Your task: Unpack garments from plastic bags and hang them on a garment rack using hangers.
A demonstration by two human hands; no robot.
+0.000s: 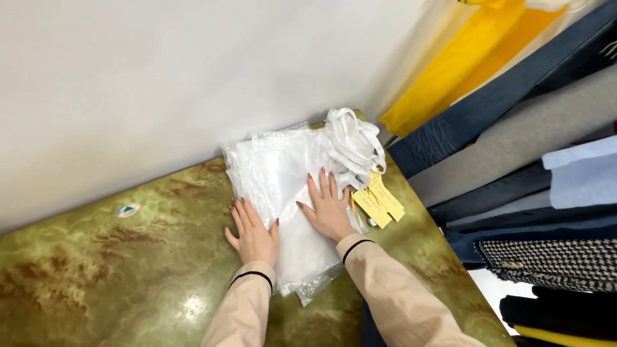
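Observation:
A stack of clear plastic bags holding white fabric (283, 180) lies on a green and brown marbled table (116, 270), against a white wall. My left hand (252, 234) lies flat on the stack's near left edge, fingers spread. Flat on the middle of the stack rests my right hand (329, 209), fingers pointing toward the wall. A bundle of white straps (352, 144) sits on the far right corner of the stack. Yellow paper tags (379, 200) lie just right of my right hand.
Hanging garments fill the right side: yellow (469, 58), dark blue denim (508, 96), grey (514, 148), light blue (581, 173) and a black-and-white houndstooth piece (553, 260). A small round sticker (128, 209) is on the table at left.

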